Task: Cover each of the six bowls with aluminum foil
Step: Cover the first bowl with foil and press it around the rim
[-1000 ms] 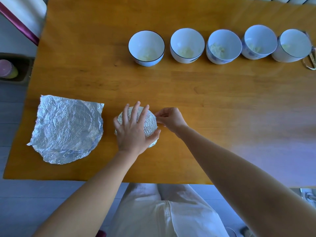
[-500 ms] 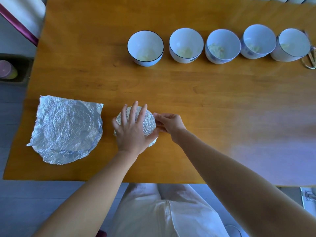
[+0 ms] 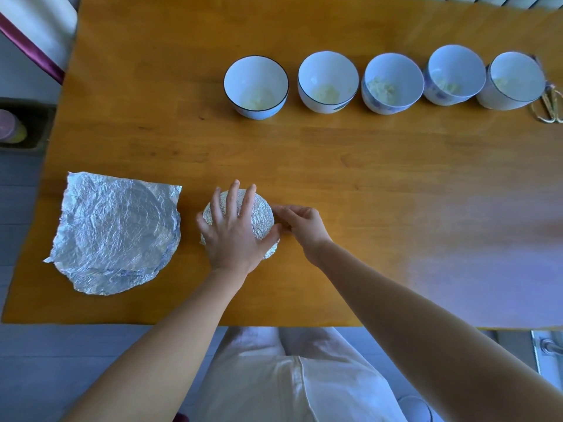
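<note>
- The foil-wrapped bowl (image 3: 262, 219) is located towards the near edge of the table (image 3: 396, 184), just beside the spare foil sheets (image 3: 115, 233).
- The left hand (image 3: 234, 236) is spread flat on its top.
- Foil at its right rim is pinched by the right hand (image 3: 304, 222).
- Five uncovered bowls (image 3: 329, 82) are lined along the far side.
- Foil is judged thin, light and easily torn, and is best taken at the overhang. The bowls are judged rigid and breakable.

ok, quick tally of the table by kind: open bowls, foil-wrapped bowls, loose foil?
Open white ceramic bowls: 5
Foil-wrapped bowl: 1
Loose pile of crinkled aluminium foil: 1 (number of sheets can't be told)
Total: 7
</note>
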Motion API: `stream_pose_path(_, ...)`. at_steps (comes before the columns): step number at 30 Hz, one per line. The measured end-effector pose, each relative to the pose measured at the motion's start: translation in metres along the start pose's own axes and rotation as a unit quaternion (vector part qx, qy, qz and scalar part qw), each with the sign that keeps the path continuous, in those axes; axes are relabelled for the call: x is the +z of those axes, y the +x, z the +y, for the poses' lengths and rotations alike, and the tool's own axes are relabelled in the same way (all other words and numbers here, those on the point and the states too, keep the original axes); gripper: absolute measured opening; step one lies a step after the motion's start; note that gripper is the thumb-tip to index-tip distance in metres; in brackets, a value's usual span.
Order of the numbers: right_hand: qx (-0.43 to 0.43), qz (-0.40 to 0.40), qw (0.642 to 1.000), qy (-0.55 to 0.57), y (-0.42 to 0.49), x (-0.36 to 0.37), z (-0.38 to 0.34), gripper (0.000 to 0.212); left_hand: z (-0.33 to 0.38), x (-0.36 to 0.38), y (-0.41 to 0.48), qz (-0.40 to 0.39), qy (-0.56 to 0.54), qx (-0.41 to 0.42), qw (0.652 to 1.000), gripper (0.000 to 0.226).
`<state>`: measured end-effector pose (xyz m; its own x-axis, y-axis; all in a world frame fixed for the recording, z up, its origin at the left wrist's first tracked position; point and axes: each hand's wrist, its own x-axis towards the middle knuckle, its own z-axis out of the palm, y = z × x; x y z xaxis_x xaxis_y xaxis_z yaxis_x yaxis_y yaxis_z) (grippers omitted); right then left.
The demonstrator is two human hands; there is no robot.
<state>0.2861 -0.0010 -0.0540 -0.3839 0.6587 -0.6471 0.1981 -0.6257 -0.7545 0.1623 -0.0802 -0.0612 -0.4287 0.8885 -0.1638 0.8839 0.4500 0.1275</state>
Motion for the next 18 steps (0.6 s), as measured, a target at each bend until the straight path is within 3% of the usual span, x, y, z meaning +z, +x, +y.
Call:
stream_pose_path(4, -0.019, -0.077, 0.996, -0.032, -0.004, -0.008, -0.004, 0.039, 0.009, -0.002, 0.0, 0.009, -0.021, -0.037, 0.999, 0.076)
stream_pose_path(11, -0.036, -0.09, 0.993, -0.06, 0.005, -0.004, -0.005, 0.031, 0.021, -0.005, -0.007, 0.028, -0.127, -0.126, 0.984, 0.073)
stream_pose_path(18, -0.037, -0.118, 0.991, -0.055, 0.011, 0.003, -0.002, 0.028, 0.011, -0.004, -0.024, 0.024, -0.133, -0.113, 0.984, 0.089)
